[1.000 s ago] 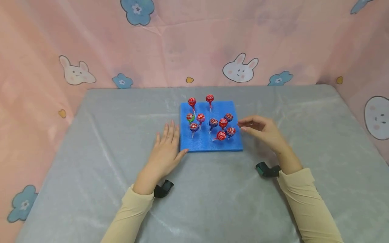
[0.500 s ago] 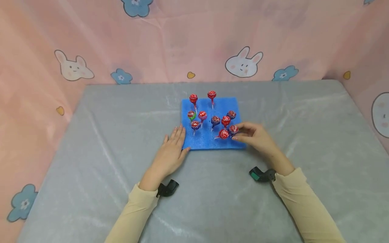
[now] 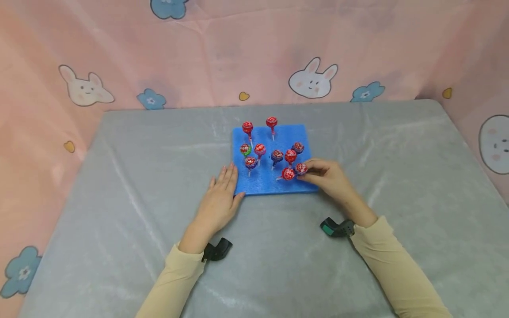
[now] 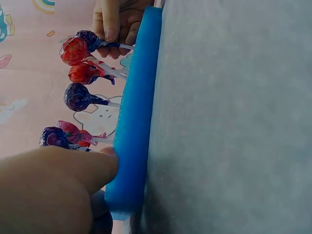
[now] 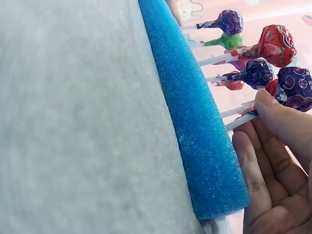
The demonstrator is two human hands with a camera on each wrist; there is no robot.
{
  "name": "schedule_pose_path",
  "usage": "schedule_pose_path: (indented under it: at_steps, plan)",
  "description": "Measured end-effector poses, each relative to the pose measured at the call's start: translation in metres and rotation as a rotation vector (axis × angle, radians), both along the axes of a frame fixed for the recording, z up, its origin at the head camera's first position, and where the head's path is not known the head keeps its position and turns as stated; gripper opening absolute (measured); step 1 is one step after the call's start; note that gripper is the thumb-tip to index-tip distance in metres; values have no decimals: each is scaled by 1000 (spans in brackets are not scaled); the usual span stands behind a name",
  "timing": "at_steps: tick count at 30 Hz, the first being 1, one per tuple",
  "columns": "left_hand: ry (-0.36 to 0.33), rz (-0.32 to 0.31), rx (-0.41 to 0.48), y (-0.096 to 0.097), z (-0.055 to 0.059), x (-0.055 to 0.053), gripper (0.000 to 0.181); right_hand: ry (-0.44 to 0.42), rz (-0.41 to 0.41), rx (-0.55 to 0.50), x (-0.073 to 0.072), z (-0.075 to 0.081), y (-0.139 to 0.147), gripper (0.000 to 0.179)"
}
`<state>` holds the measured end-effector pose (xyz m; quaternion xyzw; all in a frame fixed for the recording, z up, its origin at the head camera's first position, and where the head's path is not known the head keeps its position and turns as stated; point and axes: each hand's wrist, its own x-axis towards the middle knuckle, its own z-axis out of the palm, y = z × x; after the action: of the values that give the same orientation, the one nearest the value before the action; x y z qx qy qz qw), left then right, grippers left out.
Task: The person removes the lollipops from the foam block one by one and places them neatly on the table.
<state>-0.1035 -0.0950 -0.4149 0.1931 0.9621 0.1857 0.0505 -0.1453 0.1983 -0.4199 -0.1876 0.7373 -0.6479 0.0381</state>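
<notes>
A blue foam board lies on the table with several wrapped lollipops standing in it by their sticks. My right hand is at the board's right side, thumb and fingers pinching the purple-wrapped lollipop below its head. Its white stick still meets the board. Close beside it, a red lollipop leans to one side. My left hand rests with straight fingers along the board's left edge, the thumb at the front corner. Nearest to it stands another purple lollipop.
Two red lollipops, one of them the rear lollipop, stand at the board's back. A green-wrapped lollipop and a pink lollipop stand at the left. A grey cloth covers the table; a pink patterned curtain hangs behind.
My right hand has moved left from beside the board to the purple lollipop at its right front and closed its fingertips there. My left hand stays against the board.
</notes>
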Motion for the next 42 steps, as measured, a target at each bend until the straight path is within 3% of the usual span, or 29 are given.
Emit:
schedule_pose_path:
  at_steps: [8, 31, 42]
  plan:
    - [-4, 1, 13, -3, 0, 3, 63, -19, -12, -53, 2, -3, -5, 40]
    - [-23, 1, 29, -4, 2, 1, 63, -38, -50, -68, 0, 1, -5, 47]
    - [-7, -1, -55, 4, 11, -18, 66, -34, -58, -56, 0, 0, -5, 48]
